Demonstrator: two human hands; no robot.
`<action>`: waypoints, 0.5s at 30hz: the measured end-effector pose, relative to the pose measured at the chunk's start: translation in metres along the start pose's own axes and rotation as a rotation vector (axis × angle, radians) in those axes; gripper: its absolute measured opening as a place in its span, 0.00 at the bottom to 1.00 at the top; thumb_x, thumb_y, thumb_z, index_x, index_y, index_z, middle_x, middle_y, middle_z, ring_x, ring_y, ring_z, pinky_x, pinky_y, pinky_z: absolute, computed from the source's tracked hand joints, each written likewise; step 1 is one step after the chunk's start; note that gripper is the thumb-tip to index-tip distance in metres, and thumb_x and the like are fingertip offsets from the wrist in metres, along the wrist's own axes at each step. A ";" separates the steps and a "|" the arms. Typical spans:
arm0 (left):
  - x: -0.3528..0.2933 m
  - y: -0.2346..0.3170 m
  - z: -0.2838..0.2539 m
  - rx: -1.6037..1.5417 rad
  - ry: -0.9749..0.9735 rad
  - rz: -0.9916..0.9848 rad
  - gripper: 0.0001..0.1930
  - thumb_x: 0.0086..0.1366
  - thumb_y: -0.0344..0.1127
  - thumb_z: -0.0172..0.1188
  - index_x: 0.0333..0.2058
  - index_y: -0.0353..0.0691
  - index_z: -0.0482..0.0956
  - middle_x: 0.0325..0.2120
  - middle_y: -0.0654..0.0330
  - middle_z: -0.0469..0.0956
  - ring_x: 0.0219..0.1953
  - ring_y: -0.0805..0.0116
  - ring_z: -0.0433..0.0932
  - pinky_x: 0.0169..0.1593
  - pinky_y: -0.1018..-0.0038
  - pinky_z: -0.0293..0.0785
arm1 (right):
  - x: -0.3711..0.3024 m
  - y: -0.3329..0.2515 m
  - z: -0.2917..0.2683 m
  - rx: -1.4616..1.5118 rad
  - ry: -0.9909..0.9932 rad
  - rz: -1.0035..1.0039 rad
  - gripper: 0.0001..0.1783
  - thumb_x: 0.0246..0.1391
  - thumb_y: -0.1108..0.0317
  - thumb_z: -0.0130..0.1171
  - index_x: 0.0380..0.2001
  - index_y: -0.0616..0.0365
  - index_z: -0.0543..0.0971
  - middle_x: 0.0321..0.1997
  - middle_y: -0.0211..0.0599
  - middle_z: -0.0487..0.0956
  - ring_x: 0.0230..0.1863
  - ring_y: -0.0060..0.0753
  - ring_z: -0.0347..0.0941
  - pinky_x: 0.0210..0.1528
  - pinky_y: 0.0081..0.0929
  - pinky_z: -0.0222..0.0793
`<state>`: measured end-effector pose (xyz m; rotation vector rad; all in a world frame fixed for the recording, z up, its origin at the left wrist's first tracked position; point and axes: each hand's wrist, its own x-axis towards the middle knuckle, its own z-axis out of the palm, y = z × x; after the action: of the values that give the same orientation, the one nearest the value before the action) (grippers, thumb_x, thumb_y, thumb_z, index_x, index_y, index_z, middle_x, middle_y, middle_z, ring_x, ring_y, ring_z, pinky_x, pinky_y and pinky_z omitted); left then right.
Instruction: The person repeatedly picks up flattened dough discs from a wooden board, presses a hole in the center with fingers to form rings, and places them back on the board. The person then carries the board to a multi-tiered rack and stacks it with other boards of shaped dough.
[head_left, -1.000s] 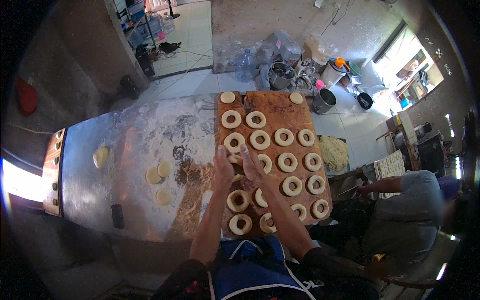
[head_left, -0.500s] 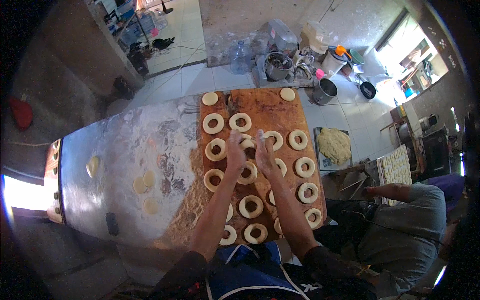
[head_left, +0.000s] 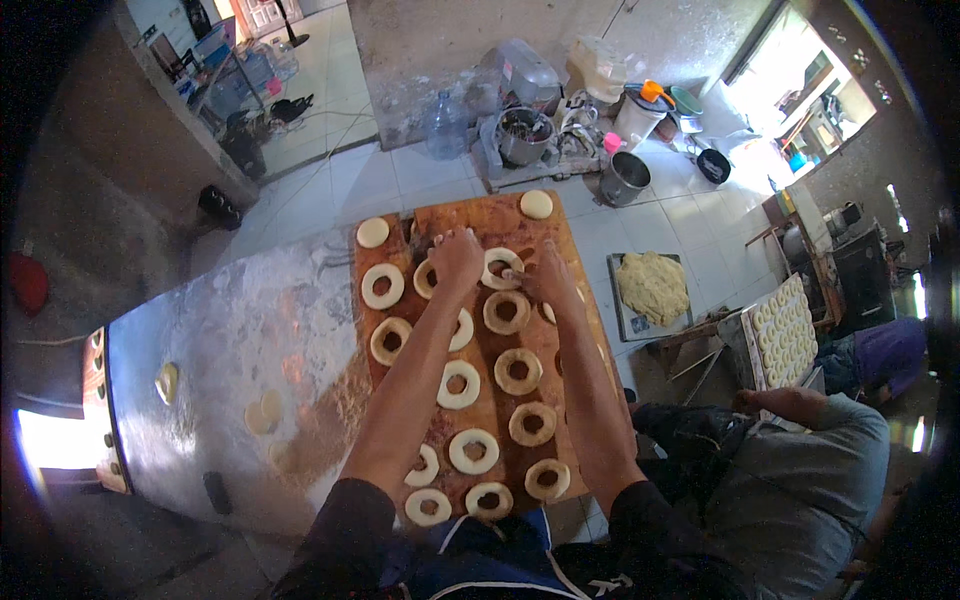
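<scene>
Pale dough rings [head_left: 474, 451] lie in rows on a brown wooden board [head_left: 455, 217]. My left hand [head_left: 458, 257] is over the upper part of the board, its fingers curled downward and closed; whatever is under them is hidden. A dough ring [head_left: 425, 279] shows partly beside that wrist. My right hand [head_left: 547, 275] is open, fingers apart, with the thumb at the right edge of another dough ring [head_left: 502, 268]. Two round dough pieces without holes sit at the far end, one disc [head_left: 373, 233] at left and one disc [head_left: 537, 205] at right. My forearms cover several rings.
A floured metal table [head_left: 230, 340] adjoins the board at left, with dough pieces [head_left: 264, 412] on it. Beyond the board's right edge lies a dough mass [head_left: 651, 288] on a tray. A person [head_left: 800, 470] stands at right near a tray of rings [head_left: 785, 330]. Pots [head_left: 626, 178] stand behind.
My hands, palms facing each other before, have moved apart and lowered toward the far rings. A ring now shows beside my right thumb where bare board was. The whole view has shifted.
</scene>
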<state>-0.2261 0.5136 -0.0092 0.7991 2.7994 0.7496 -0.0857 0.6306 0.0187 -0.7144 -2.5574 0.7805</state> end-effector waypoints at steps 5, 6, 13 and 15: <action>0.000 -0.002 0.000 -0.018 -0.101 0.373 0.13 0.61 0.41 0.62 0.35 0.37 0.79 0.32 0.51 0.76 0.40 0.49 0.75 0.45 0.54 0.72 | 0.042 0.041 -0.001 -0.081 0.038 0.037 0.32 0.49 0.59 0.67 0.50 0.68 0.67 0.44 0.58 0.75 0.49 0.62 0.71 0.51 0.50 0.67; 0.000 -0.003 0.002 -0.002 -0.140 0.470 0.13 0.59 0.42 0.65 0.36 0.37 0.80 0.31 0.51 0.75 0.39 0.48 0.75 0.45 0.55 0.72 | 0.057 0.046 0.002 -0.088 0.086 -0.025 0.31 0.50 0.60 0.65 0.50 0.69 0.67 0.44 0.58 0.75 0.49 0.62 0.71 0.52 0.50 0.66; 0.001 -0.010 0.012 -0.114 -0.057 0.444 0.16 0.53 0.42 0.70 0.36 0.38 0.79 0.33 0.51 0.74 0.43 0.49 0.73 0.47 0.56 0.71 | 0.120 0.069 0.047 -0.305 0.031 -0.236 0.23 0.55 0.63 0.57 0.48 0.69 0.70 0.44 0.58 0.76 0.49 0.61 0.71 0.53 0.49 0.66; -0.001 -0.004 0.011 -0.018 -0.047 0.412 0.17 0.53 0.43 0.69 0.36 0.38 0.79 0.34 0.50 0.74 0.44 0.49 0.73 0.48 0.56 0.70 | 0.127 0.076 0.053 -0.465 0.002 -0.218 0.23 0.55 0.60 0.58 0.48 0.68 0.71 0.46 0.57 0.76 0.51 0.59 0.71 0.53 0.48 0.67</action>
<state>-0.2244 0.5152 -0.0208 1.3940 2.6089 0.7944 -0.1854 0.7346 -0.0424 -0.5463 -2.7801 0.1116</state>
